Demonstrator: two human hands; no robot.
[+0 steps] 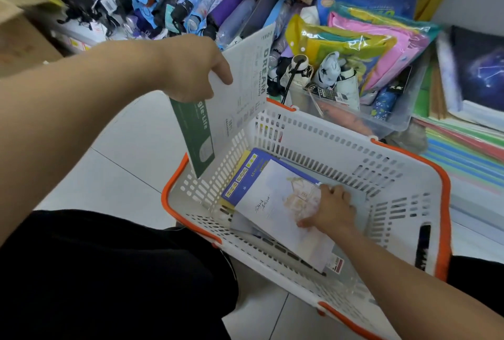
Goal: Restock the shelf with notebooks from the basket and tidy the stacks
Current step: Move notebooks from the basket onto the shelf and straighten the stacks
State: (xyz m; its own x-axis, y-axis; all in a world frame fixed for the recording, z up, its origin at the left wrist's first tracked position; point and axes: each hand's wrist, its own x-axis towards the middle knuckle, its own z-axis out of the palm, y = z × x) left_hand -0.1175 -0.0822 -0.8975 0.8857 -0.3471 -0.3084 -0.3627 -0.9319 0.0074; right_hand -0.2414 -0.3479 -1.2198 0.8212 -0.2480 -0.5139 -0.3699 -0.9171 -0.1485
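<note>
A white plastic basket (403, 173) with orange rim sits on the floor in front of me. My left hand (191, 67) grips two notebooks upright above the basket's left edge: a white one (245, 80) printed "DREAM" and a green one (197, 138). Inside the basket my right hand (331, 210) curls its fingers over the edge of a pale notebook (275, 211) with a house drawing. That one lies on a blue and yellow notebook (242, 176).
A low shelf behind the basket holds folded umbrellas (223, 4), a clear bin (381, 119) of packaged goods, colourful raincoat packs (368, 37) and stacked notebooks (477, 75) at right. Cardboard boxes (19, 34) stand at left. My black-clad legs (109, 271) flank the basket on white tiles.
</note>
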